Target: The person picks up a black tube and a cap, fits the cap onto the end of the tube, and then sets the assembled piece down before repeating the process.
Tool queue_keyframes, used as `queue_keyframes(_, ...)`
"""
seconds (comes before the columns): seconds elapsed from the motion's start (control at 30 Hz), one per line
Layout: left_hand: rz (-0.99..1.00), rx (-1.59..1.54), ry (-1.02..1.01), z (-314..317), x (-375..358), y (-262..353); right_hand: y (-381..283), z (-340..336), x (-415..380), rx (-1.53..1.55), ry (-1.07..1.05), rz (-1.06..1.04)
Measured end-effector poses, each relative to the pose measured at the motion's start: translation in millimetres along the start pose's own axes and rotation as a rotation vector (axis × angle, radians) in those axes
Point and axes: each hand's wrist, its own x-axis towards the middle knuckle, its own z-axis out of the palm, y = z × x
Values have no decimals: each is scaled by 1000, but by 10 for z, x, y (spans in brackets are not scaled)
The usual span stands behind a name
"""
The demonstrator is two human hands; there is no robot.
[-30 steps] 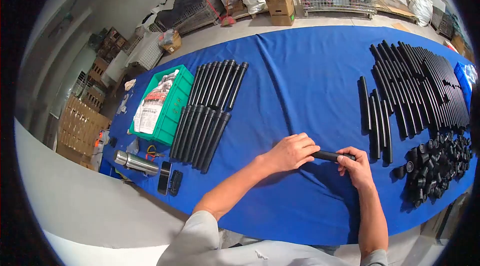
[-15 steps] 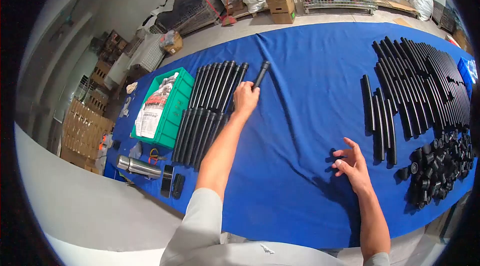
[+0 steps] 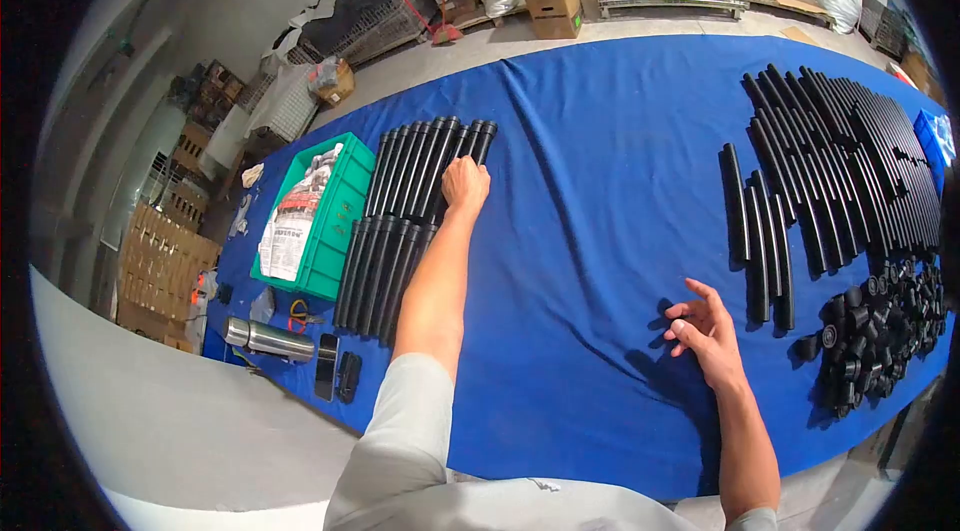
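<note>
Black tubes (image 3: 430, 166), two rows, left hand (image 3: 465, 183) touching

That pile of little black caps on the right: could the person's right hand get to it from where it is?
Probably yes. The right hand lies open on the blue cloth, with only bare cloth between it and the black caps.

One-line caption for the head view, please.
Left hand on black tubes beside green bin; right hand open above blue cloth.
</note>
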Motion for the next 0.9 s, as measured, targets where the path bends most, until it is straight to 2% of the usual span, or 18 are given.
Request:
queue_keyframes(0.3,16,95,-34,10,8,8,35,-18,4,-6,-19,7)
queue_keyframes(0.47,56,95,33,97,52,-74,-8,-15,-1,-28,-55,45)
queue_keyframes(0.5,13,111,-41,-4,38,-4,-16,-28,-19,-39,-45,60)
queue_keyframes(0.6,16,115,-60,4,29,-27,34,-58,-6,-52,-87,38)
queue_keyframes(0.73,111,124,42,7,-69,-20,23,-91,-15,-78,-102,35)
queue_keyframes(0.9,73,118,39,8,-41,-30,10,-74,-17,-97,-113,22)
